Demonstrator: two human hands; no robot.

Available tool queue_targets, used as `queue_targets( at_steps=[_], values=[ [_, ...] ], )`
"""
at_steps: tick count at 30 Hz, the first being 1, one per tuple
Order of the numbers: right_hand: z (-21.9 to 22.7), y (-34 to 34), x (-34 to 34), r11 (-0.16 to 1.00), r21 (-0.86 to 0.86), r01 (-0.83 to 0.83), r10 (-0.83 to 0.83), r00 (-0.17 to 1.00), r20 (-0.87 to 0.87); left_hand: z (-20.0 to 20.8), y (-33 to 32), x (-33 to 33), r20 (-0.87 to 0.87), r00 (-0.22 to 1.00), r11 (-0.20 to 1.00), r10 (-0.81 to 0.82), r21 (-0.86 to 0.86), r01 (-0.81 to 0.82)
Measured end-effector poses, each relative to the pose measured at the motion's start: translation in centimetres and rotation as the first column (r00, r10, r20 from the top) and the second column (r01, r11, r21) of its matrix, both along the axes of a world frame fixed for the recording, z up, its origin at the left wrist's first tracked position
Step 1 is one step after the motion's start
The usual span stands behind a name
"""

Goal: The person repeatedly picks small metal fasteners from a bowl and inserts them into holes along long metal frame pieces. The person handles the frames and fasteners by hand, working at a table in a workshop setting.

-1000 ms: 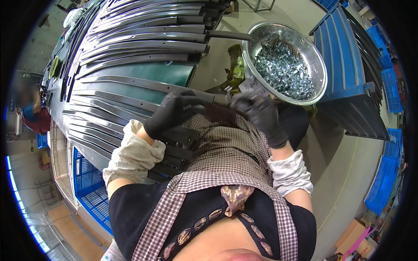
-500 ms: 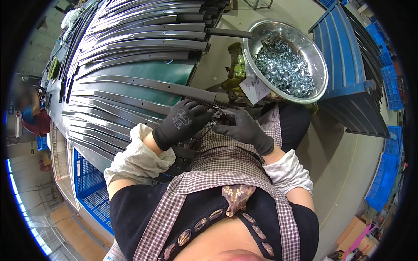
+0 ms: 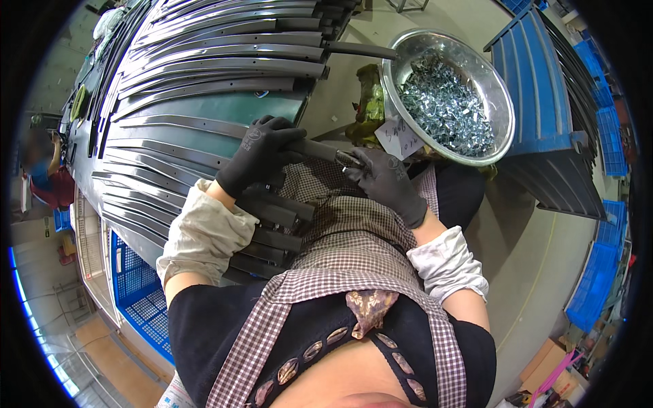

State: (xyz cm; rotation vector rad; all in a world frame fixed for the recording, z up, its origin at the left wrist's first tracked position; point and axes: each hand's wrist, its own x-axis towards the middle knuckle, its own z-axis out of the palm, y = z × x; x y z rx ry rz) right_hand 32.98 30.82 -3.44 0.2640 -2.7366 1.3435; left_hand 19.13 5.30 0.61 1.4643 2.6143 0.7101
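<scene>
1. Moved left hand [image 3: 262, 149] farther from right hand [image 3: 386, 179].
2. Clamped dark strip [image 3: 315, 151] with both, apart, above checked apron [image 3: 357, 217].
3. Likely worked at seating metal clip [image 3: 349, 160] on end; next called for steady alignment.

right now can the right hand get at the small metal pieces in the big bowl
Probably yes: the bowl is open on top, beyond the right hand, and nothing covers the small metal pieces. That hand is at the end of a dark strip, so would likely leave that first.
</scene>
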Motion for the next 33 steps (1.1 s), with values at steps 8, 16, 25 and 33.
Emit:
queue_targets(
  at_steps=[8, 16, 25, 33],
  values=[
    [-0.2, 0.1, -2.9, 0.933, -0.334, -0.137, 0.185, 0.976, 0.116, -0.4, 0.2, -0.2, 0.136, 0.989, 0.997, -0.061, 0.052, 0.054],
    [-1.1, 1.2, -1.2, 0.999, 0.052, 0.007, -0.005, 0.999, -0.049, -0.6, 0.0, -0.1, 0.149, 0.989, 0.999, 0.009, 0.051, -0.017],
    [-2.6, 0.5, 0.9, 0.993, 0.121, 0.015, 0.011, 0.977, -0.211, -0.6, 0.0, -0.1, 0.099, 0.995, 0.997, -0.013, 0.08, 0.005],
    [0.9, -1.9, -0.1, 0.915, 0.403, -0.001, 0.064, 0.988, -0.144, -1.0, -0.4, -0.7, 0.107, 0.993, 0.998, -0.055, 0.046, 0.05]
  ],
)
